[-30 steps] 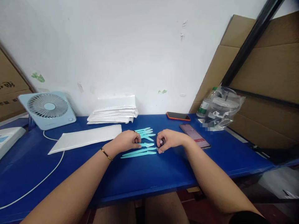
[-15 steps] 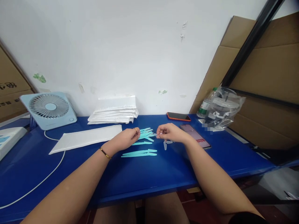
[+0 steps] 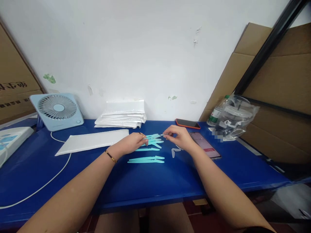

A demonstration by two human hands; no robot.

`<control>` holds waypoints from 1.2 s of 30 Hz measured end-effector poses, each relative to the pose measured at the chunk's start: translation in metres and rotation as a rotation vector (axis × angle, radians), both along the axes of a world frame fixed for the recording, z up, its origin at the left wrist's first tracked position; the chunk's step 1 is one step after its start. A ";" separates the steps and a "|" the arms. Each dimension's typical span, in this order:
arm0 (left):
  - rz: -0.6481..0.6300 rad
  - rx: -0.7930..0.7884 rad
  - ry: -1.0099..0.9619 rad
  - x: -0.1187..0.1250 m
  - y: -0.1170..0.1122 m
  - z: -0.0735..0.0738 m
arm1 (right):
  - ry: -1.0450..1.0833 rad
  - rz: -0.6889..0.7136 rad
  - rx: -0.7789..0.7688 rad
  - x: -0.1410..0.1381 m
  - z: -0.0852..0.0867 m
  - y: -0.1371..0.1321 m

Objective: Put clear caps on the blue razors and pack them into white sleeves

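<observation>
Several thin teal plastic sticks (image 3: pixel 153 140) lie in a small heap on the blue table (image 3: pixel 145 181), and two more teal sticks (image 3: pixel 146 159) lie side by side nearer me. My left hand (image 3: pixel 132 142) and my right hand (image 3: pixel 175 136) are both raised just over the heap, each pinching one end of a thin teal stick (image 3: pixel 154 136) stretched between them. A ring shows on my left hand and a bracelet on that wrist. A small clear bent piece (image 3: pixel 174 151) lies on the table just below my right hand.
A white padded envelope (image 3: pixel 93 141) lies to the left, and a stack of envelopes (image 3: pixel 121 118) stands by the wall. A small blue fan (image 3: pixel 57 111) with a white cable (image 3: pixel 43 184), two phones (image 3: pixel 205 144) (image 3: pixel 187 123), a bottle in a plastic bag (image 3: pixel 232 118), cardboard boxes at both sides.
Both hands rose from the table and moved back toward the heap. The right hand left the small clear piece on the table. A stick is now held between both hands.
</observation>
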State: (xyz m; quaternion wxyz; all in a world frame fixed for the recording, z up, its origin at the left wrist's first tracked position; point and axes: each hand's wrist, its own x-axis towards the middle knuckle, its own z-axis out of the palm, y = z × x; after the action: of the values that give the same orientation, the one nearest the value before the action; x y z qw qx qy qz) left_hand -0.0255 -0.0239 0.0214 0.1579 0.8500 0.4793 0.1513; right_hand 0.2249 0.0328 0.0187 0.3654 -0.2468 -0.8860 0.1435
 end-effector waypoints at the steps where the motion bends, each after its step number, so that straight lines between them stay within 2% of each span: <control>1: 0.004 -0.001 0.010 0.000 0.000 0.000 | -0.002 0.001 0.009 0.000 0.000 0.000; 6: -0.036 0.018 0.033 0.001 0.001 -0.002 | -0.038 0.021 0.029 -0.005 -0.001 -0.002; 11: -0.058 0.028 0.084 0.006 0.003 -0.008 | -0.056 0.069 0.030 -0.021 -0.008 -0.008; 14: 0.040 0.118 0.134 0.006 0.006 -0.012 | -0.087 0.062 0.002 -0.023 -0.009 -0.007; 16: 0.146 0.231 0.131 0.005 0.006 -0.012 | -0.129 0.026 -0.029 -0.015 -0.006 -0.003; 18: 0.190 0.278 0.104 0.002 0.005 -0.010 | -0.206 0.013 -0.078 -0.002 0.000 0.000; 22: 0.077 0.108 0.117 0.001 0.001 -0.007 | -0.487 0.133 -0.264 0.021 0.008 0.004; 26: 0.067 0.028 0.141 0.002 -0.001 -0.011 | -0.624 0.206 -0.327 0.019 0.008 0.000; 30: 0.098 -0.022 0.114 0.002 0.000 -0.015 | -0.601 0.127 -0.378 0.008 0.005 -0.005; 36: 0.111 0.079 0.090 0.001 0.001 -0.014 | -0.281 0.099 -0.508 0.008 0.002 -0.002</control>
State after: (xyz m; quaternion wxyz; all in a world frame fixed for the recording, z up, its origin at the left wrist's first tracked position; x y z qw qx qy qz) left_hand -0.0242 -0.0225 0.0074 0.0937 0.8336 0.5260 0.1402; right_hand 0.2324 0.0311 0.0205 0.1584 -0.3040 -0.8746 0.3429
